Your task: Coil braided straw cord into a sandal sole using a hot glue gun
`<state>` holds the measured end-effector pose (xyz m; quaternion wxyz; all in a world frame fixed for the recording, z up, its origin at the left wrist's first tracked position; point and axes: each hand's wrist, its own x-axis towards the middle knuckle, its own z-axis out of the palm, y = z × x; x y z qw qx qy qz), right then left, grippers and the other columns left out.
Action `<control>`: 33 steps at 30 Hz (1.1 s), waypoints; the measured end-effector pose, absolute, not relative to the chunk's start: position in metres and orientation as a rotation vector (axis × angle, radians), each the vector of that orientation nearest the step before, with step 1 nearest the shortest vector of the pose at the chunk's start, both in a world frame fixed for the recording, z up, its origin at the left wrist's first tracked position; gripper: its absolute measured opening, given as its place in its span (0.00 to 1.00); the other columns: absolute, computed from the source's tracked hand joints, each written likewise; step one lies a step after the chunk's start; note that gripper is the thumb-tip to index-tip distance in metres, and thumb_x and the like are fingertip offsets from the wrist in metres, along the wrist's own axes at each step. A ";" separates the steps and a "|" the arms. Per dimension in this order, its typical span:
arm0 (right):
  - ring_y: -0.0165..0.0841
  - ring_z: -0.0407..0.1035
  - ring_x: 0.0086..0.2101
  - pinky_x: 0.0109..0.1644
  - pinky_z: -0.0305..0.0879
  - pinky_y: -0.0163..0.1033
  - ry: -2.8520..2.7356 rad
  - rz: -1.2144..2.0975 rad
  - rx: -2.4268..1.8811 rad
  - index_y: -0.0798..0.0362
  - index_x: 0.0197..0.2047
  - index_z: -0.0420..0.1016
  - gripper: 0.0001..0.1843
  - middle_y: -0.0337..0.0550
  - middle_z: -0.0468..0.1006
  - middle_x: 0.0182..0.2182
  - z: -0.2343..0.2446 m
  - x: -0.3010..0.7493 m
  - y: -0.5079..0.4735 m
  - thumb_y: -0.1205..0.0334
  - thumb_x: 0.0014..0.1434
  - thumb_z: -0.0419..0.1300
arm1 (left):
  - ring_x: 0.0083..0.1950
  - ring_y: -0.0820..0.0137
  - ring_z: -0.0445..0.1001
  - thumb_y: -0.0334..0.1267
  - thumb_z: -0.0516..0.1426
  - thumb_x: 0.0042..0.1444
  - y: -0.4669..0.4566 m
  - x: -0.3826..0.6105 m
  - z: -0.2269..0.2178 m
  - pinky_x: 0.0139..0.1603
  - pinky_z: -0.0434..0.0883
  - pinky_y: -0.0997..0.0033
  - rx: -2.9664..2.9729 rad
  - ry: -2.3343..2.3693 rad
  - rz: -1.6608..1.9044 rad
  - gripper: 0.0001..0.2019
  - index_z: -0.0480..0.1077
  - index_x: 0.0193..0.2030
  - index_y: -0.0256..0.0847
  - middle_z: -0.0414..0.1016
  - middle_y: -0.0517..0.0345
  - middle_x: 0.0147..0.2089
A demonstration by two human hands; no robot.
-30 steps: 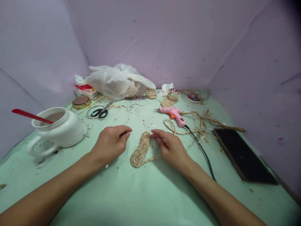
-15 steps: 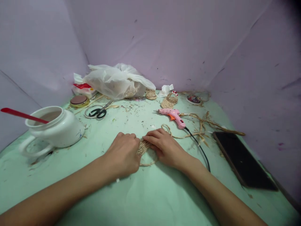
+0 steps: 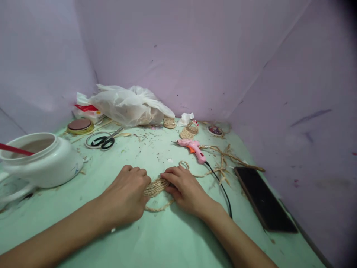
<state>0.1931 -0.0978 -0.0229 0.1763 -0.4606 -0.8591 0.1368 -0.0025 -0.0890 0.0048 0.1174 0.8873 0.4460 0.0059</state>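
Between my two hands is a small woven piece of straw-coloured braided cord, its rows lying side by side. My left hand is closed around its left end, the fingertips hidden from view. On its right end my right hand pinches the weave between thumb and fingers. A loose length of cord loops below the piece. More cord curls out behind my right hand and runs to the right. Just beyond that hand lies a pink glue gun with an orange trigger and a black cable.
On the left stands a white pot with a red stick in it. Scissors, a round tin, a plastic bag, small woven slippers and a red-patterned disc lie further back. A phone lies at right.
The view has shifted, so everything sits further left and lower. My hands are slightly further apart, and more of the woven piece shows between them.
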 end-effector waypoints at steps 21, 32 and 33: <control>0.38 0.65 0.42 0.47 0.62 0.45 -2.338 0.412 -1.351 0.54 0.49 0.71 0.18 0.48 0.73 0.42 -0.030 0.194 -0.096 0.69 0.54 0.60 | 0.36 0.62 0.70 0.32 0.53 0.42 -0.084 -0.002 0.008 0.47 0.61 0.57 2.642 1.215 0.044 0.07 0.70 0.30 0.39 0.72 0.52 0.32; 0.36 0.70 0.35 0.40 0.64 0.41 -2.094 0.474 -1.556 0.53 0.39 0.77 0.12 0.43 0.77 0.32 -0.031 0.188 -0.096 0.70 0.49 0.65 | 0.36 0.65 0.70 0.29 0.53 0.41 -0.082 -0.004 0.003 0.46 0.61 0.61 2.612 1.140 0.113 0.06 0.69 0.28 0.39 0.72 0.55 0.31; 0.36 0.70 0.35 0.40 0.65 0.41 -2.083 0.480 -1.565 0.54 0.39 0.77 0.13 0.44 0.78 0.32 -0.032 0.188 -0.096 0.70 0.48 0.65 | 0.36 0.65 0.70 0.29 0.53 0.41 -0.082 -0.004 0.003 0.46 0.61 0.61 2.613 1.133 0.119 0.06 0.68 0.28 0.39 0.72 0.55 0.31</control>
